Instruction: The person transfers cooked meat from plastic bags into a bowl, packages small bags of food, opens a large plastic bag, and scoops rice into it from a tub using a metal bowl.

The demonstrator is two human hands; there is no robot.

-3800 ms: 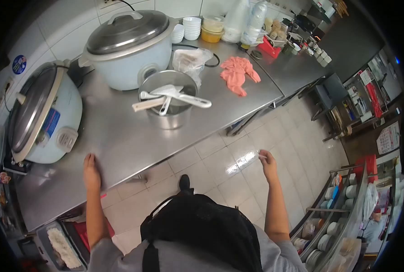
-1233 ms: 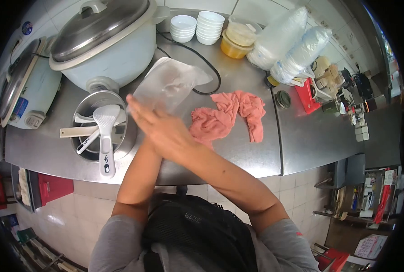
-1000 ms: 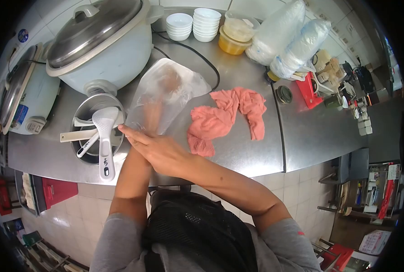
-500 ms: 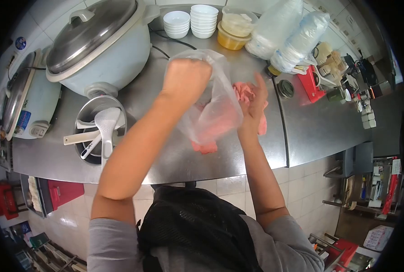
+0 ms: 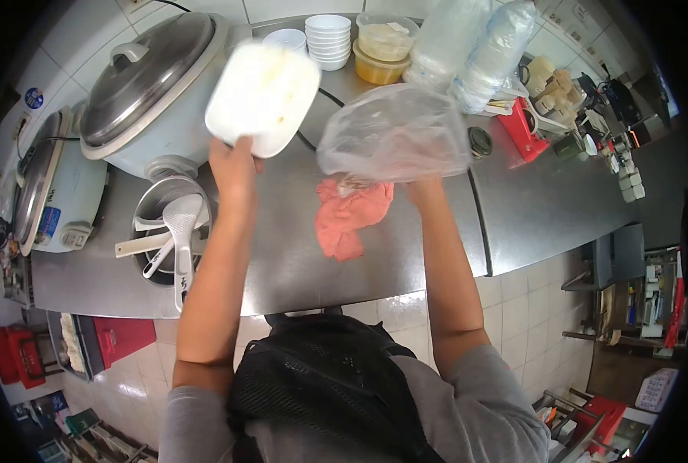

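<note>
My left hand (image 5: 236,166) grips the lower edge of a white rounded-square dish (image 5: 264,96), which is lifted over the counter in front of the large rice cooker. Yellowish stains mark its surface. On the right, a clear plastic bag (image 5: 398,135) hangs above the counter over my right hand (image 5: 423,189), whose fingers are mostly hidden behind it. Below the bag lies a crumpled pink cloth (image 5: 349,220), partly covered by it. A steel pot (image 5: 149,204) holding white rice paddles (image 5: 183,220) stands left of my left forearm.
Two rice cookers (image 5: 159,92) (image 5: 70,193) stand at the left. Stacked white bowls (image 5: 328,38), a yellow-filled tub (image 5: 380,69) and wrapped cup stacks (image 5: 448,46) line the back wall. A red tray (image 5: 523,131) sits at the right. Beneath the counter's left end is a red bin (image 5: 128,339).
The white dish is out of the bag and raised at the left in my left hand. The bag has moved right, with my right hand behind it. The pink cloth lies differently.
</note>
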